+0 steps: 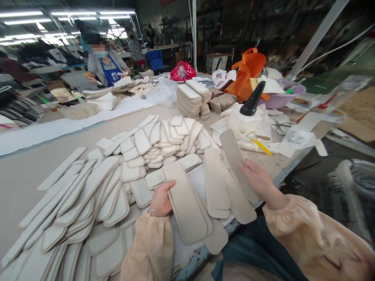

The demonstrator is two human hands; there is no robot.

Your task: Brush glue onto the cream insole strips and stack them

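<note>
My left hand (pixel 160 201) grips the left edge of a small stack of long tan cardboard strips (pixel 187 205) with rounded ends, held tilted over the table's near edge. My right hand (pixel 258 181) holds one more tan strip (pixel 233 154), which points up and away from me. Between the two hands, several similar tan strips (pixel 216 183) lie overlapped on the table. Both sleeves are peach-coloured with gathered cuffs.
Fanned rows of cream edged pieces (pixel 88 195) cover the table to the left and middle. Neat stacks (pixel 191 99) stand further back, with a black shoe form on a white block (pixel 252 105). A masked co-worker in a blue apron (pixel 107 68) stands at the far left.
</note>
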